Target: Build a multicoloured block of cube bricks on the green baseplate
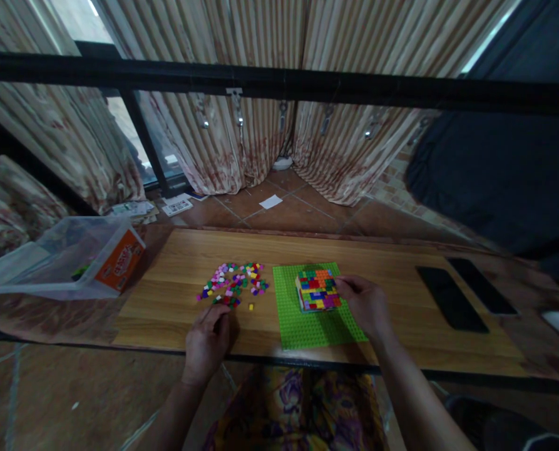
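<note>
A block built of many-coloured toy bricks (pixel 315 290) stands on a green studded baseplate (pixel 302 335). My right hand (pixel 366 305) reaches over the baseplate, its thumb and finger pinched at the block's upper right edge. Whatever sits between those fingertips is too small to make out. Loose small bricks (pixel 232 282) in pink, purple, red, green and yellow lie spread on the left of the table. At the near edge of that pile, my left hand (pixel 208 341) has its fingertips drawn together by some dark bricks; what they hold is hidden. One yellow brick (pixel 251 307) lies apart, between pile and baseplate.
The wooden table (pixel 166 319) carries two dark flat devices (pixel 451 299) at its right. A clear plastic bin (pixel 72 250) with an orange label stands left of the table. A black rail (pixel 279 84) crosses in front of striped curtains. Papers lie on the tiled floor.
</note>
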Demonstrator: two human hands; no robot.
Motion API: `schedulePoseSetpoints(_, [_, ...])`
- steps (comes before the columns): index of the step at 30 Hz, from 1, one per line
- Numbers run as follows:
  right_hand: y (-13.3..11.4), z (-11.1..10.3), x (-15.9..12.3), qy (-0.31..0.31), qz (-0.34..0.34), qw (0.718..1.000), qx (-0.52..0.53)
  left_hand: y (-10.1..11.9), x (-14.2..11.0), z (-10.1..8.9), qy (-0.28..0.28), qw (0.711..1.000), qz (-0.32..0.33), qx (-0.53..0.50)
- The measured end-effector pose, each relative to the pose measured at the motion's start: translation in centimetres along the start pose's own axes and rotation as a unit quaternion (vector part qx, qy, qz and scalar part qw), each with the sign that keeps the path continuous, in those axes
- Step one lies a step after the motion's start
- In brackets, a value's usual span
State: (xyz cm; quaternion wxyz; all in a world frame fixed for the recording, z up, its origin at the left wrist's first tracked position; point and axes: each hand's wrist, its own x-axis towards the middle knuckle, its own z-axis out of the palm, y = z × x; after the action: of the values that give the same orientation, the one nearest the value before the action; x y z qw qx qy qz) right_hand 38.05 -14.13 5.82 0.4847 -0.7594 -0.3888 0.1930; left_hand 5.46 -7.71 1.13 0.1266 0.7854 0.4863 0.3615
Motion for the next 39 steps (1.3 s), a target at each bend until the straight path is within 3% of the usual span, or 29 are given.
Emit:
schedulePoseSetpoints(6, [1.2, 0.3, 0.4, -0.013, 0.041, 0.994, 0.098, 0.0, 0.0, 0.1, 0.000, 1.000, -0.006, 0.001])
schedulePoseSetpoints(21, [0.6, 0.3, 0.9, 0.004, 0.032, 0.998, 0.057, 0.1, 0.0, 0.1, 0.001, 1.000, -0.012, -0.001])
schedulePoseSetpoints(33, [-0.2, 1.3, 0.3, -0.028, 0.038, 0.996, 0.081, 0.0, 0.1, 0.0, 0.000, 1.000, -0.003, 0.002])
schedulePoseSetpoints(39, [-0.3, 0.6, -2.0, 0.056, 0.006, 0.997, 0.051, -0.1, 0.1, 0.1, -0.001, 1.000, -0.006, 0.010])
